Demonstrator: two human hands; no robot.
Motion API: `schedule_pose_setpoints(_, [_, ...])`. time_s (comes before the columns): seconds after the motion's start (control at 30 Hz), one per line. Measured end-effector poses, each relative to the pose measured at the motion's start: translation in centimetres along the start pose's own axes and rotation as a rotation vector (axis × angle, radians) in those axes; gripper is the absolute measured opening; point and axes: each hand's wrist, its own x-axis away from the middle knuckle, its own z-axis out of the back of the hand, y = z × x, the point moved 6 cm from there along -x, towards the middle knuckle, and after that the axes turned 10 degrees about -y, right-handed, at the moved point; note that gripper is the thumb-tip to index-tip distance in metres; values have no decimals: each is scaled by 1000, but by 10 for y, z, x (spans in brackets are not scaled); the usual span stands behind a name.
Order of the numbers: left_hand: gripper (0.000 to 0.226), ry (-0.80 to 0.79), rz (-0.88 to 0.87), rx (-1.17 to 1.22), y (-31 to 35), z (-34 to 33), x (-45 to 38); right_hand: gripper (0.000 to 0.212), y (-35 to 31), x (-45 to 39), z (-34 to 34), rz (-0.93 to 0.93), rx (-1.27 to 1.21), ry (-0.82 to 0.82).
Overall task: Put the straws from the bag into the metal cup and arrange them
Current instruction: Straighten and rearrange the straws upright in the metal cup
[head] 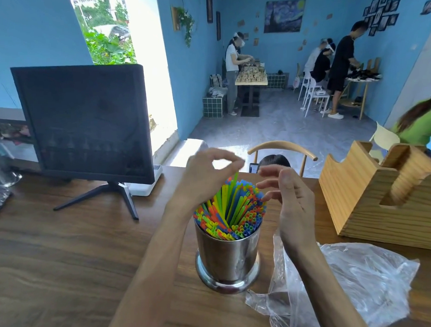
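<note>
Light, thin, bendy straws (232, 209) stand in the metal cup (228, 256), bag (336, 286) at its four o'clock. Left hand (205, 173) pinches a green straw's tip; right hand (289, 197) is released. Pinch tips gently.

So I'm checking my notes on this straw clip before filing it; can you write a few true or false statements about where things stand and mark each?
1. The straws stand in the metal cup. True.
2. The left hand pinches a green straw's top. True.
3. The plastic bag lies left of the cup. False: it lies to its right, on the table.
4. The right hand grips the cup. False: it is beside the straw tops, fingers relaxed.
5. The monitor shows a bright picture. False: its screen is dark.
</note>
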Motion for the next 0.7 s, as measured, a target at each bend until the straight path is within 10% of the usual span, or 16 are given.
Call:
schedule_pose_setpoints(0.27, [10,232,-488,573,80,47,48,42,4,-2,-5,-80,-69,-112])
schedule_pose_setpoints(0.53, [7,174,-234,428,41,43,43,12,-1,-11,27,-224,-718,66])
schedule_pose_setpoints(0.7, [4,-222,41,-13,10,23,39,21,-3,-13,42,-160,-712,172])
